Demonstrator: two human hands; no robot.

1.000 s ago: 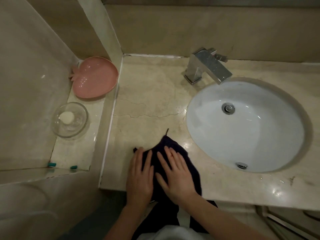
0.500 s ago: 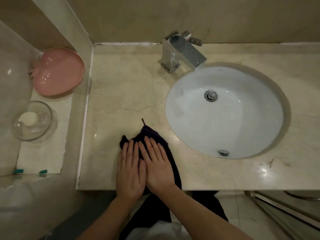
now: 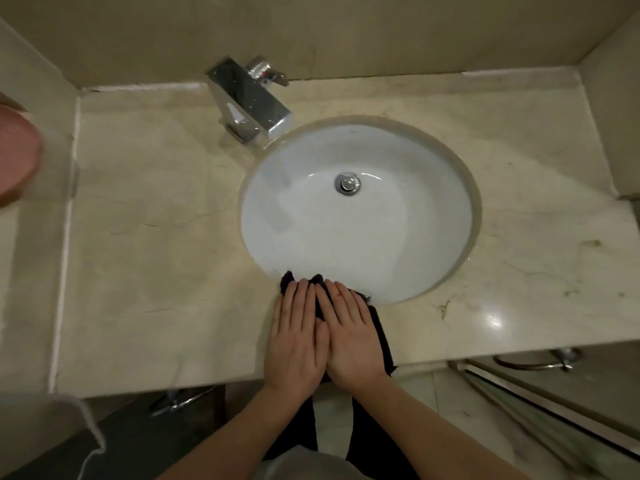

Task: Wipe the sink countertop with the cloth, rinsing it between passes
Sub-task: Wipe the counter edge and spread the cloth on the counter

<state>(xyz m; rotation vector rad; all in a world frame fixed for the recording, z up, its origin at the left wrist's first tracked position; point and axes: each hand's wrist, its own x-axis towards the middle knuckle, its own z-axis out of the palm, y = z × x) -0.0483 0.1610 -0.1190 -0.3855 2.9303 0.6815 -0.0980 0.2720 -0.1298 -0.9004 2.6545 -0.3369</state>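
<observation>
Mostly hidden dark cloth (image 3: 379,327), left hand (image 3: 298,336), right hand (image 3: 353,336) flat atop, pink dish (image 3: 17,157) cropped

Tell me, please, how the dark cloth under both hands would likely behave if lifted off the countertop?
The cloth probably droops limply: its edge bunches unevenly at the sink rim. It likely slides easily, since the countertop looks glossy. Left hand and right hand press it flat.

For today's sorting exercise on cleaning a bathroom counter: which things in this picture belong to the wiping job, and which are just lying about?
Belong to the job:
dark cloth
left hand and right hand, both pressing flat on the cloth
countertop
sink basin and faucet, for rinsing

Just lying about:
pink dish at the left edge
metal ring below the counter
</observation>
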